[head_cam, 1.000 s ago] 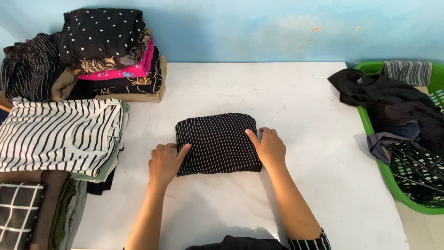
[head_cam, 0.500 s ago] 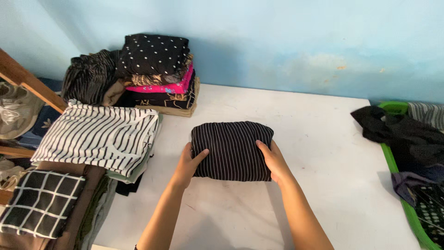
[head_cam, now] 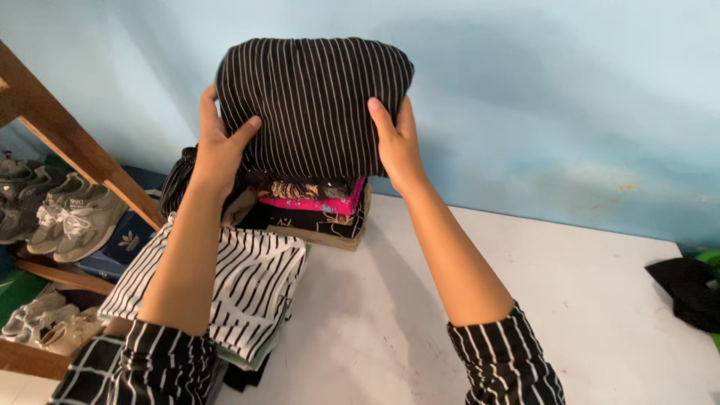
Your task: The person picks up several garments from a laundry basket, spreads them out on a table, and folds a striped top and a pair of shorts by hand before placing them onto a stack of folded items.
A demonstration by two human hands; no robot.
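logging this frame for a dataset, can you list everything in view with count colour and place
folded striped garment: one, black with thin white stripes, held up in the air above the stack at the wall
stack of folded clothes: one, black, pink, patterned and tan layers, on the table against the wall
striped top: one, white with black stripes, on a pile at the table's left edge
checked cloth: one, black with white grid, bottom left
table: one, white, across the lower frame
dark clothes: one heap, black, far right edge
shoes: several, grey and beige, on a wooden rack at left
wall: light blue, behind
left hand: grip on the garment's left side
right hand: grip on its right side
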